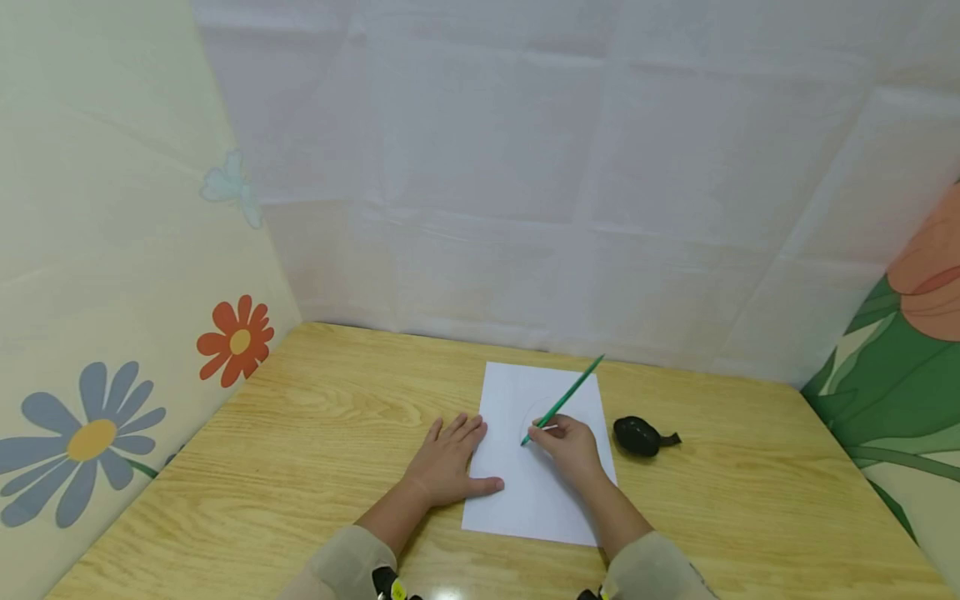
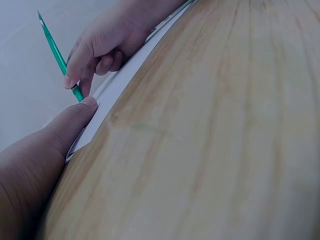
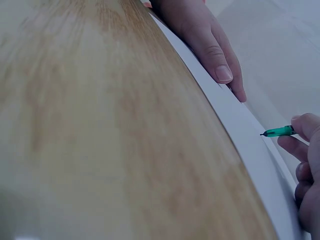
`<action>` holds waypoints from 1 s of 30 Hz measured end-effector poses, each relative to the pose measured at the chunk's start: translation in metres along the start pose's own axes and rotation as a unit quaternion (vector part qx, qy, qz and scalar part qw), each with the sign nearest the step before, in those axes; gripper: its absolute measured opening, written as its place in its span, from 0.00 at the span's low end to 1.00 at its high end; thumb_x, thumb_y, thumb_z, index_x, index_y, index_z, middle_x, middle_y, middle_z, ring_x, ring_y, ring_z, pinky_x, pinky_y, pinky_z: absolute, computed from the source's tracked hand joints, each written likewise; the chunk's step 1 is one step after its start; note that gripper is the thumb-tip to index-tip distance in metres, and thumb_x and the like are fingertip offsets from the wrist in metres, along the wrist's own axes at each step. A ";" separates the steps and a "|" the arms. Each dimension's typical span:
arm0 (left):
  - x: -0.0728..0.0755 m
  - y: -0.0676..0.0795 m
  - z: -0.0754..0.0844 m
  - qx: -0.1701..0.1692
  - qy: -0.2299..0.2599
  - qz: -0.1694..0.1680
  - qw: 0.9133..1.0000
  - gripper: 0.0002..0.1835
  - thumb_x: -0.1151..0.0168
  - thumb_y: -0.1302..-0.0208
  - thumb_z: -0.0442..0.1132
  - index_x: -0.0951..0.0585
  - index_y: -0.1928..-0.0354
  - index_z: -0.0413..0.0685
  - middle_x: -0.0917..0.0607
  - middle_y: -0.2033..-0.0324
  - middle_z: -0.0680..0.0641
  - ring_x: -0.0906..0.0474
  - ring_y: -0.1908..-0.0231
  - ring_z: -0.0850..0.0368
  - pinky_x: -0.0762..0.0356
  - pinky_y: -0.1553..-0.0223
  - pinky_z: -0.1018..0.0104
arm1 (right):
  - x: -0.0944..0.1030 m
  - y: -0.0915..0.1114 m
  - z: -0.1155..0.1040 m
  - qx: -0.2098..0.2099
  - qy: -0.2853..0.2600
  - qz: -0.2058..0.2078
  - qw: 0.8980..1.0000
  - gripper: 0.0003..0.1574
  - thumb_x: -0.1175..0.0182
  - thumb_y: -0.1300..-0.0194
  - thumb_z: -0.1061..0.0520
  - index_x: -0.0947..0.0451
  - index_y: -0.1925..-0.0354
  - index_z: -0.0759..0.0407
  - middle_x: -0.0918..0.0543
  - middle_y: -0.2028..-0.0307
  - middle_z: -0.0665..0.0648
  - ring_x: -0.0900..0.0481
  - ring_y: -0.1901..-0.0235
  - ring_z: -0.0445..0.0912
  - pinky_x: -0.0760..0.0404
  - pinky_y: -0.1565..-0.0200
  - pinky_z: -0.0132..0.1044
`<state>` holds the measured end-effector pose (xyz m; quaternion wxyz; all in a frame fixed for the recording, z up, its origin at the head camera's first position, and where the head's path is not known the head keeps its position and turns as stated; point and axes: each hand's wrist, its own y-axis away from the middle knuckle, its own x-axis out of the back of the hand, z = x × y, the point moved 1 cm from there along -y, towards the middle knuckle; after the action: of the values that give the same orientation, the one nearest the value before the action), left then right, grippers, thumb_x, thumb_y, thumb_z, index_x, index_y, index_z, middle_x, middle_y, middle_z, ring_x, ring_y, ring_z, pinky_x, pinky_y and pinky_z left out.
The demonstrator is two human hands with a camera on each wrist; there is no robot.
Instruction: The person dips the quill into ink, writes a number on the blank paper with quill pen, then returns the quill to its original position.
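A white sheet of paper [image 1: 517, 508] lies on the wooden table, with a faint curved line drawn on its upper half. My right hand [image 1: 573, 450] pinches a slim green pen [image 1: 573, 389] between thumb and fingers, low on its barrel. The pen slants up to the right, its dark tip at or just above the paper [image 3: 220, 110] in the right wrist view; contact is hard to tell. Spread out at the sheet's left edge, my left hand [image 1: 444, 465] rests with straight fingers, its thumb [image 2: 75, 120] lying on the paper.
Right of the sheet lies a glossy black rounded object [image 1: 637, 437] with a short flared tail. The wooden table [image 1: 330, 417] meets a pale cloth backdrop [image 1: 487, 183] at the back. Flower-patterned cloths [image 1: 90, 275] hang on both sides.
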<state>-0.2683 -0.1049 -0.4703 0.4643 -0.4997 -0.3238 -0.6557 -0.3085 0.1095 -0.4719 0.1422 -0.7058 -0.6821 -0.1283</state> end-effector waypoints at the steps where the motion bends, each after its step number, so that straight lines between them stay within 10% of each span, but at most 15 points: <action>1: 0.000 0.000 0.000 -0.001 0.000 0.001 1.000 0.53 0.45 0.45 0.75 0.38 0.26 0.47 0.39 0.25 0.47 0.50 0.24 0.46 0.58 0.25 0.40 | 0.000 0.000 0.000 0.002 0.002 0.000 1.000 0.13 0.30 0.42 0.54 0.15 0.63 0.62 0.13 0.73 0.51 0.22 0.74 0.38 0.25 0.71 0.29; 30: -0.002 -0.002 -0.001 0.000 0.001 0.002 1.000 0.53 0.47 0.45 0.76 0.39 0.26 0.48 0.39 0.25 0.48 0.50 0.23 0.46 0.58 0.25 0.40 | 0.006 0.010 -0.001 0.002 0.018 -0.009 1.000 0.13 0.30 0.42 0.53 0.15 0.62 0.62 0.13 0.73 0.52 0.21 0.72 0.40 0.25 0.70 0.29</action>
<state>-0.2703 -0.1049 -0.4722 0.4656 -0.4999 -0.3225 -0.6552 -0.2979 0.1139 -0.4691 0.1550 -0.6968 -0.6861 -0.1406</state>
